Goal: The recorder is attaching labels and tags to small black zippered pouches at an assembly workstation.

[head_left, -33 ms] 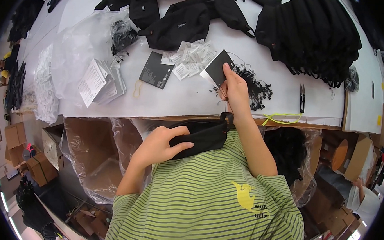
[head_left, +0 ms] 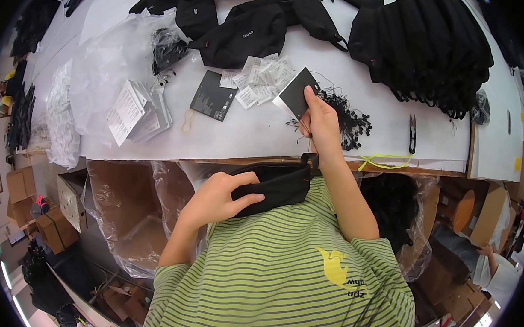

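My left hand (head_left: 227,196) is closed on a small black fabric pouch (head_left: 281,185), thumb and fingers pinching its upper edge in front of my body. A black loop (head_left: 309,160) sticks up at the pouch's right end. Above it, my right hand (head_left: 323,122) pinches a black hang tag (head_left: 301,91) with a white edge showing under it. A thin string runs from the tag down toward the loop; whether it passes through, I cannot tell. Beside that hand lies a heap of black tag strings (head_left: 351,124). To its left are white printed labels (head_left: 258,79) and another black tag (head_left: 213,96).
Black pouches (head_left: 246,36) lie across the far side of the white table (head_left: 245,141), with a thick row of them (head_left: 422,47) at right. Thread snips (head_left: 412,135) and a yellow cord (head_left: 385,163) lie near the edge. White cards (head_left: 134,114) and plastic bags (head_left: 109,64) are at left.
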Demonstrator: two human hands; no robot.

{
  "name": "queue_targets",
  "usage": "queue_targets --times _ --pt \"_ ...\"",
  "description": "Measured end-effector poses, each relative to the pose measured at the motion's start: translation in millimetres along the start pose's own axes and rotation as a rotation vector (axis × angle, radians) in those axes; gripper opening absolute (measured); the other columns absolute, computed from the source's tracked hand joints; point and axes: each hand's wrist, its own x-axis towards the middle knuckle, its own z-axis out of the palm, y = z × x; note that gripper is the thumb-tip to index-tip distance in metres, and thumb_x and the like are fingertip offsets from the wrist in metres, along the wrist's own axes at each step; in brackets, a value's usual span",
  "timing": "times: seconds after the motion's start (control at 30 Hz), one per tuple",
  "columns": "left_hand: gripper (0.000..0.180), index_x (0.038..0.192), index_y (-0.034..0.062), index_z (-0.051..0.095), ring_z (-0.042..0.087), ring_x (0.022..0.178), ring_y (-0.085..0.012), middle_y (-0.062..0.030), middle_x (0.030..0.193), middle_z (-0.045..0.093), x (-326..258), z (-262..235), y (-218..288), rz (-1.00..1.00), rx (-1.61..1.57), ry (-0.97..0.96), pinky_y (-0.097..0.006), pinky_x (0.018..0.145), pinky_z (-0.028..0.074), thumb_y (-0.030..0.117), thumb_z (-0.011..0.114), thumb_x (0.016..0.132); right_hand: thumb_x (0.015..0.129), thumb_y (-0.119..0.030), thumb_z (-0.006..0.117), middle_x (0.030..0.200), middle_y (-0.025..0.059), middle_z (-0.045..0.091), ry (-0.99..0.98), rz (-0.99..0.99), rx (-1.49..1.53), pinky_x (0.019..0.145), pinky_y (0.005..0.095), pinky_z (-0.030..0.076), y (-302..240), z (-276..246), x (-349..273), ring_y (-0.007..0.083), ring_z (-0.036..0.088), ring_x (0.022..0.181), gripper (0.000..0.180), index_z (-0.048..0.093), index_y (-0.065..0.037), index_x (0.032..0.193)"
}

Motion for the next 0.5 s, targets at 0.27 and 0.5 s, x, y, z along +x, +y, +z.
queue_targets --times 0.27,0.5 --pt "0.021 0.086 0.0004 0.063 0.061 0.087 -0.0254 -0.0122 0.112 0.060 7 -7 6 0.192 0.127 0.111 -0.033 0.075 0.048 0.014 0.073 0.073 0.077 -0.028 0.074 0.044 -0.0007 0.042 -0.342 -0.380 -0.892 0.042 0.0267 0.026 -56 -1 -28 0.0061 0.031 0.042 0.029 0.064 -0.004 0.067" --pt "0.017 0.084 0.0074 0.064 0.058 0.090 -0.0215 -0.0051 0.094 0.063 24 -2 4 0.530 0.368 0.112 -0.035 0.086 0.042 0.014 0.073 0.071 0.080 -0.037 0.065 0.058 0.0124 0.060 -0.824 -0.431 -1.532 0.056 0.0390 0.047 -42 -10 -54 0.0297 0.060 0.057 0.029 0.071 -0.009 0.076"
